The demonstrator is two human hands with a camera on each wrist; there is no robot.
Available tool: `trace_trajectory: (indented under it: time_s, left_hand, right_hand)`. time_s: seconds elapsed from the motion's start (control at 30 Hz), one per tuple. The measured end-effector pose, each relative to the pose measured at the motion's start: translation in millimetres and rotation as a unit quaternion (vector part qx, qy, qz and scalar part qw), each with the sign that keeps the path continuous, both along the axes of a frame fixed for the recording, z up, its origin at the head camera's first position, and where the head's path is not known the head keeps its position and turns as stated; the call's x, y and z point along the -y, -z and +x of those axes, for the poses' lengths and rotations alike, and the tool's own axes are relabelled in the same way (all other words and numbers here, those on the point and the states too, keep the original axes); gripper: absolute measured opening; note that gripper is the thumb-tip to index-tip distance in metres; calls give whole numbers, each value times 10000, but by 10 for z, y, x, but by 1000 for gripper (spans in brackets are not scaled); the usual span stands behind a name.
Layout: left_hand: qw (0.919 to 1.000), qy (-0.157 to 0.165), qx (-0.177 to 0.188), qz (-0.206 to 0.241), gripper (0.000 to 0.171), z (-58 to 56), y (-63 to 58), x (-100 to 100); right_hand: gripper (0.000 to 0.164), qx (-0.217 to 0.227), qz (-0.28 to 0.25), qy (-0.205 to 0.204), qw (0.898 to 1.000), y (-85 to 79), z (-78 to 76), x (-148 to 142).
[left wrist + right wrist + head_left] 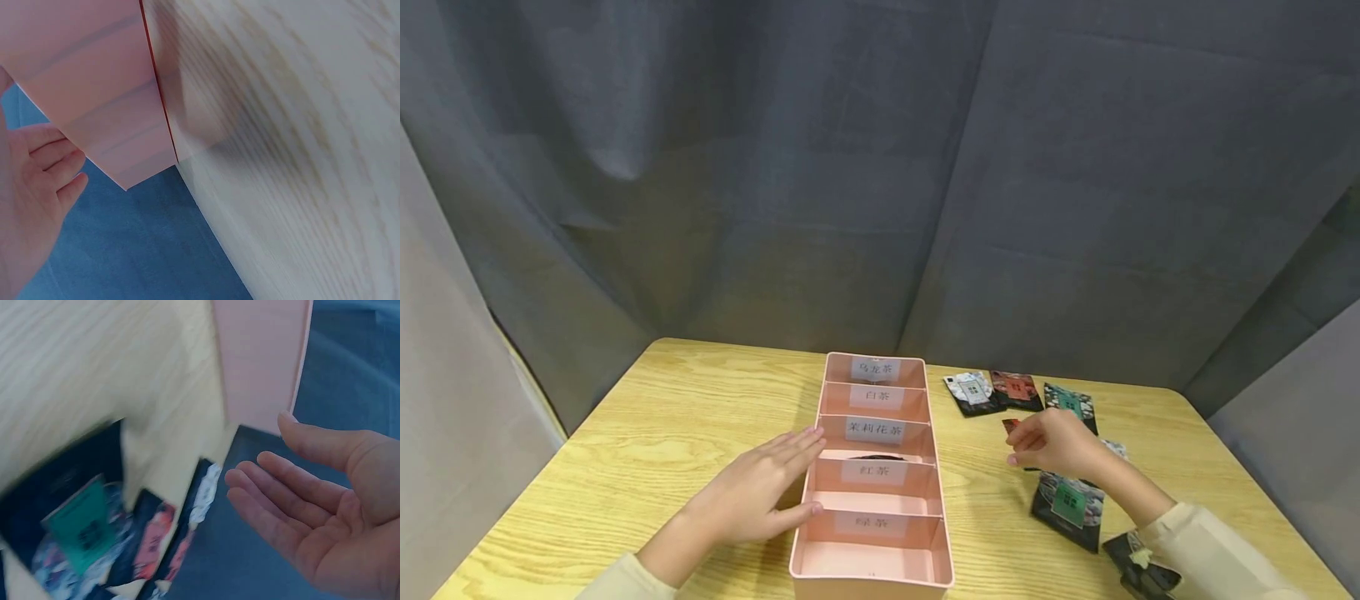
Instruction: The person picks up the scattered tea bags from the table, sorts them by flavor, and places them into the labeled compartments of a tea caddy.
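Tea packets (1067, 500) lie under the empty, relaxed right hand (1056, 443); only the head view shows the flat left hand (756, 492) against the pink organizer (872, 575).

Pink divided box (874, 500) with grey labels; pale wood-grain table (662, 417); black packets, green-labelled (1067, 504), red-printed (1015, 389).

Soft, even light falls from above, dim on the far curtain, with faint shadows. The head view is sharp, its edges bowed by a wide lens. Both wrist views are motion-blurred, colours washed out.
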State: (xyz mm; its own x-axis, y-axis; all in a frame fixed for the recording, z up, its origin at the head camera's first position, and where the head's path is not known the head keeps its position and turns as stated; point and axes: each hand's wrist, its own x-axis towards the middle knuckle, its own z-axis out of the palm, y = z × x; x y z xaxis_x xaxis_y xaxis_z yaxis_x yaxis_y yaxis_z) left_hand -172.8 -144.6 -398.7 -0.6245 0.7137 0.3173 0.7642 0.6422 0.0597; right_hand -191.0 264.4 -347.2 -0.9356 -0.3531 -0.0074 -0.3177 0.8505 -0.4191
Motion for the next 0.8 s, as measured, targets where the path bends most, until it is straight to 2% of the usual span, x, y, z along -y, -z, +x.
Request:
trace_trajectory:
  time_s: [0.5,0.8]
  left_hand:
    - [10000,10,-53,-17,67,-4,4,-2]
    - [10000,14,-72,-9,68,-4,5,0]
  right_hand:
    - [25,492,339,652,9961,313,53,-467]
    - [20,702,283,891,9931,404,126,-546]
